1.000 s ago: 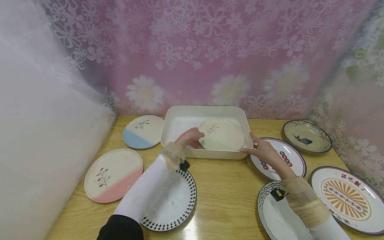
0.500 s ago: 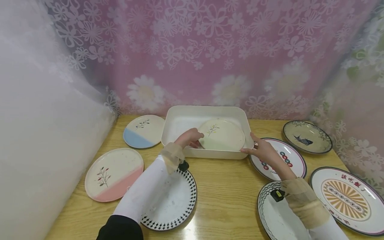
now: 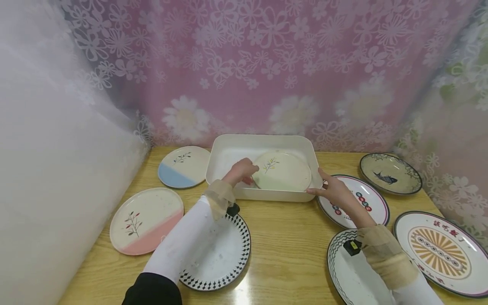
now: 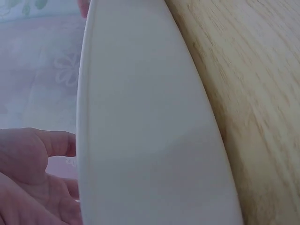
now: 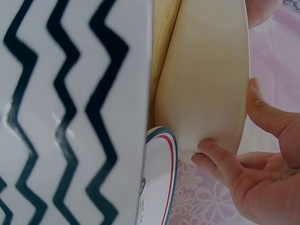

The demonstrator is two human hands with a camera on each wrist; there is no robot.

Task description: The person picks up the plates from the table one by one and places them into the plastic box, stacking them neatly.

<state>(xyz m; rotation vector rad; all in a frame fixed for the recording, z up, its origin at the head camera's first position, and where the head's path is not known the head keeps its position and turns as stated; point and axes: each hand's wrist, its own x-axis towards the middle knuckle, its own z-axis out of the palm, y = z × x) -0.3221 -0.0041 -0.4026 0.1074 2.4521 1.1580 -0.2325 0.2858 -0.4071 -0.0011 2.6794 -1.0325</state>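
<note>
A round cream plate [image 3: 284, 171] with a pale green lower part and a leafy sprig lies in the right half of a white rectangular tub [image 3: 263, 195]. At the plate's left edge, inside the tub, is my left hand [image 3: 241, 171], its thumb and fingers spread apart. In the left wrist view, the tub's wall [image 4: 140, 112] hides the fingertips of that left hand [image 4: 33, 176]. My right hand [image 3: 335, 191] holds the tub's front right corner. The right wrist view shows the right hand [image 5: 262, 168] with its thumb at the rim and fingers against the outer wall.
On the wooden table [image 3: 282, 250] lie a blue-and-cream plate [image 3: 183, 167], a pink-and-cream plate [image 3: 146, 220] and a diamond-rimmed plate [image 3: 219, 258]. To the right are a fish-patterned plate [image 3: 392, 173], a zigzag-rimmed plate [image 3: 354, 271] and two lettered plates. A floral curtain [image 3: 244, 84] hangs behind.
My left hand's fingers have risen slightly and loosened from the plate's left edge. The plate stays in the tub, and my right hand remains at the tub's corner.
</note>
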